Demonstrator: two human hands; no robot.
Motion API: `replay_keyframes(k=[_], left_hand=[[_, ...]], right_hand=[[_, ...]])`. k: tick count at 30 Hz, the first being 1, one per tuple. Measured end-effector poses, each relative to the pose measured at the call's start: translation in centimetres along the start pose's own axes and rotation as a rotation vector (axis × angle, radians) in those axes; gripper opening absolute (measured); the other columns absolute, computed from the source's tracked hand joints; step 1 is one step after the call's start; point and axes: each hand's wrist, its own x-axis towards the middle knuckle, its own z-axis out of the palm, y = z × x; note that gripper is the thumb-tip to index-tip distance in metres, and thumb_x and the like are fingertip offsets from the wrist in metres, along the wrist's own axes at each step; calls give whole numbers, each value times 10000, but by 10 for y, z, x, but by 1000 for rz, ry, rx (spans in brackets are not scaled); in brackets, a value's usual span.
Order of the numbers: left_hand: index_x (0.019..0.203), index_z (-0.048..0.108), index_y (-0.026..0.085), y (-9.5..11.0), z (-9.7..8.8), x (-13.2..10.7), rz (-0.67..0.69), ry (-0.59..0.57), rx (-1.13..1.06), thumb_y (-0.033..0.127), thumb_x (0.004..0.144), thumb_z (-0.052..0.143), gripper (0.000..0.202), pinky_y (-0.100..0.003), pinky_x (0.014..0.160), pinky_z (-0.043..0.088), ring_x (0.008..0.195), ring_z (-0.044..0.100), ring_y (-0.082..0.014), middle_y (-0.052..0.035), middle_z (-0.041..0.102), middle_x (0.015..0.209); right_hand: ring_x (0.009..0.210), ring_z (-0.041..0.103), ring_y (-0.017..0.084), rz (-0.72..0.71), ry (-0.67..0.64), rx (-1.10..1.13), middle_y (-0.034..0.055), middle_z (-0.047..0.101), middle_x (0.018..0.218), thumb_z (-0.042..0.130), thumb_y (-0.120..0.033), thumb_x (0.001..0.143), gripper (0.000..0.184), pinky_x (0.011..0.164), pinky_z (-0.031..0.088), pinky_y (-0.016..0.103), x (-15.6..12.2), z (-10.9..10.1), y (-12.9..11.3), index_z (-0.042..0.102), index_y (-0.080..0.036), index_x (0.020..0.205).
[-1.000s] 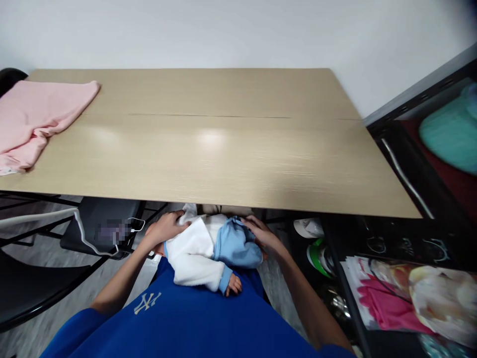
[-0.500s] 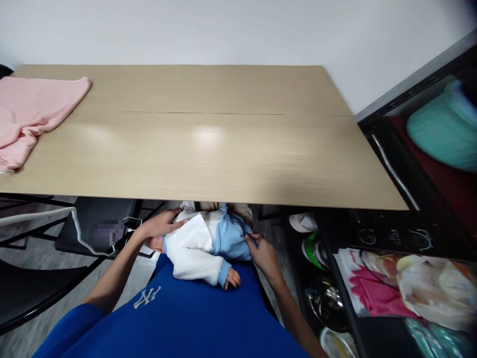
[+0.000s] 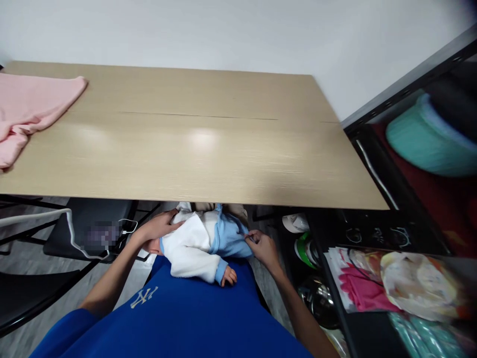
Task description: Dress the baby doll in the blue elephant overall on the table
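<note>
A baby doll [image 3: 192,243] in a white fleece top with blue cuffs and collar lies across my lap, partly under the table edge. Its head is at the left and mostly hidden by my arm. My left hand [image 3: 158,226] holds its upper body, thumb over the chest and fingers toward the far side. At the doll's lower end, my right hand [image 3: 263,246] pinches the end of the light blue pants [image 3: 231,238] between thumb and fingers. The doll's near hand rests against my blue shirt; its legs are covered by the pants.
A wooden table [image 3: 208,164] spans the front, with a pink cloth [image 3: 37,102] at its left. A black chair [image 3: 78,219] with a white cable is on the left. At right, a black shelf holds a pink glove-like item [image 3: 367,291], plastic bags and a teal container [image 3: 428,136].
The view has shifted slightly to the right. My right hand has closed in a pinch on the pants' end and stands a little farther out from the cloth; my left hand stays put.
</note>
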Motion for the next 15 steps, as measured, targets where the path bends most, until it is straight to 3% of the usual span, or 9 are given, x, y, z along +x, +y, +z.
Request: replay_keyframes(k=[6, 11, 15], left_hand=[[1355, 751, 204, -1, 0, 1, -83, -6, 41, 854, 1005, 605, 753, -488, 1018, 621, 1206, 817, -444, -225, 863, 1352], [1402, 757, 194, 2, -1, 5, -83, -15, 70, 866, 998, 597, 801, -516, 1054, 620, 1275, 810, -473, -249, 850, 1393], [1403, 771, 193, 1, -1, 7, -74, -18, 77, 886, 997, 583, 825, -517, 1043, 627, 1249, 815, -469, -245, 863, 1352]], right_hand=[[640, 645, 280, 90, 258, -137, 15, 649, 645, 616, -719, 806, 483, 684, 436, 380, -21, -75, 25, 710, -266, 946], [721, 736, 378, 242, 448, -241, 47, 697, 681, 619, -647, 822, 370, 718, 495, 462, -41, -125, 47, 641, -313, 979], [707, 720, 430, 302, 714, -337, 100, 726, 719, 640, -583, 869, 235, 679, 467, 525, -56, -162, 62, 627, -359, 940]])
